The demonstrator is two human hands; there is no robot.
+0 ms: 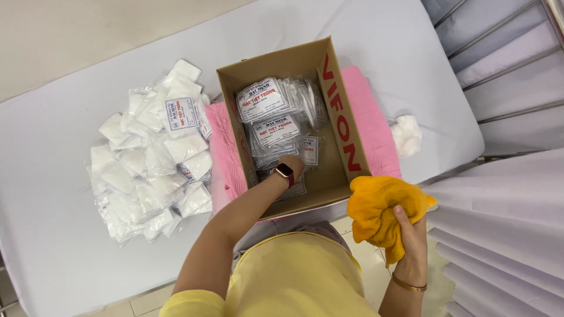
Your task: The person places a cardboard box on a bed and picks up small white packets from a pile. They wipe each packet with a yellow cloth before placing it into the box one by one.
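Observation:
My left hand, with a dark smartwatch on the wrist, reaches down inside an open cardboard box and rests on the clear packets of white gauze stacked in it. Whether its fingers grip a packet is hidden. My right hand, a thin bangle at the wrist, is closed around a crumpled orange cloth held off the bed's near edge, just right of the box's front corner.
The box sits on a pink pad on a bed covered with a white sheet. A loose pile of gauze packets lies left of the box. A white wad lies to the right. A bed rail is at the far right.

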